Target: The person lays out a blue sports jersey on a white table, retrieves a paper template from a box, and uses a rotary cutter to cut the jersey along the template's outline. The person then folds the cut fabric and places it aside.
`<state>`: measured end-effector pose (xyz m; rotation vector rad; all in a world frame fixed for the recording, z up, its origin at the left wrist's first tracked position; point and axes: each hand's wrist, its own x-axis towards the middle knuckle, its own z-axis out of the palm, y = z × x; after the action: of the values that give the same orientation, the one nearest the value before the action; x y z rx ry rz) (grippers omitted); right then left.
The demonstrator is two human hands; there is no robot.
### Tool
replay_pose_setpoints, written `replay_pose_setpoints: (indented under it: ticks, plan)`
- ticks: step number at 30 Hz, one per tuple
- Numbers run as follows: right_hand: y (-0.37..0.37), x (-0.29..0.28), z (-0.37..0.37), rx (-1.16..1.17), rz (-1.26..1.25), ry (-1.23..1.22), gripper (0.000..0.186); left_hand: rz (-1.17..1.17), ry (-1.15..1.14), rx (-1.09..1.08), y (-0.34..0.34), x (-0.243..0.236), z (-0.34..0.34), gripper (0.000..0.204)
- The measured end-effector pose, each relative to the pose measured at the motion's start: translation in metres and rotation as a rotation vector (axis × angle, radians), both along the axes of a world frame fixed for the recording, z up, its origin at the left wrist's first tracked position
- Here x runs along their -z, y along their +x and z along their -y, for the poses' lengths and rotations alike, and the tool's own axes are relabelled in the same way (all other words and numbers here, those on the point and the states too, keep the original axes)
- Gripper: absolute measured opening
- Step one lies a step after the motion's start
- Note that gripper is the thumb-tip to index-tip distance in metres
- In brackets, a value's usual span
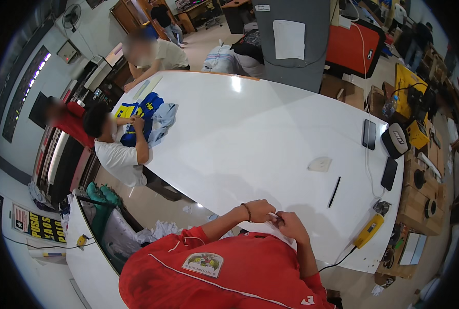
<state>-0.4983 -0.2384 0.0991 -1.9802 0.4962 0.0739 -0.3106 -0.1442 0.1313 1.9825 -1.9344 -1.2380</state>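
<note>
My left hand, with a dark bracelet at its wrist, is closed over the near edge of the white table. Close beside it is my right hand, also closed, its fingers almost meeting the left ones. Between them they pinch a white piece of cloth, part of which hangs toward my red shirt. Something small and dark shows at the fingertips, too small to name. A black pen and a small pale fan-shaped piece lie on the table beyond my right hand.
A yellow tool with a cord lies at the table's right end, near two phones and a black-and-white cap. A seated person at the left table edge handles blue-yellow garments; another person leans at the far corner. A grey pillar stands behind.
</note>
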Motion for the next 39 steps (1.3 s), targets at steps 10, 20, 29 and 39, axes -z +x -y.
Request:
replay_pose_setpoints:
  ticks: [10, 20, 29, 39]
  plan:
    - [-0.014, 0.018, 0.007, 0.012, 0.06, 0.138, 0.025, -0.102, 0.009, -0.025, -0.008, 0.008, 0.0, 0.025]
    - [-0.041, -0.021, 0.06, 0.389, 0.116, 0.323, 0.027, -0.245, -0.301, -0.17, 0.015, -0.027, 0.046, 0.016]
    - [-0.044, -0.059, 0.064, 0.557, 0.128, 0.48, 0.018, -0.241, -0.261, -0.237, 0.013, -0.054, 0.057, 0.02]
    - [-0.046, -0.039, 0.059, 0.581, 0.377, 0.539, 0.035, -0.228, -0.286, -0.341, 0.012, -0.043, 0.05, 0.02]
